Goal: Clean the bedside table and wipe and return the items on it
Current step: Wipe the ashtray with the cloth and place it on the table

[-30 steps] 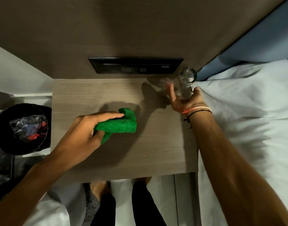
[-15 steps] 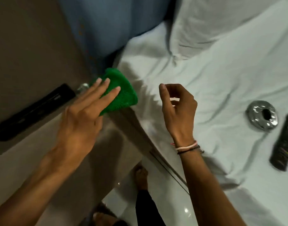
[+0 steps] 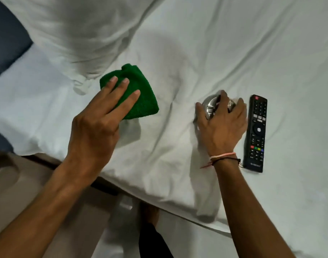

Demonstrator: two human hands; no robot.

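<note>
A folded green cloth (image 3: 139, 94) hangs over the white bed sheet, gripped by my left hand (image 3: 100, 125) with the fingers spread on top of it. My right hand (image 3: 221, 125) reaches down onto a round shiny metal ashtray (image 3: 209, 107) lying on the sheet; the fingers wrap over it and hide most of it. A black remote control (image 3: 256, 133) lies flat on the sheet just right of that hand. A corner of the wooden bedside table (image 3: 29, 192) shows at the lower left.
A white pillow (image 3: 81, 34) lies at the top left beside a blue headboard (image 3: 7, 38). The rumpled white sheet (image 3: 234, 43) covers the bed. My foot and dark trouser leg (image 3: 152, 237) stand on the pale floor below the bed edge.
The view swung from the bedside table to the bed. My left hand carried the green cloth over the sheet. My right hand travelled right and came down on the metal ashtray.
</note>
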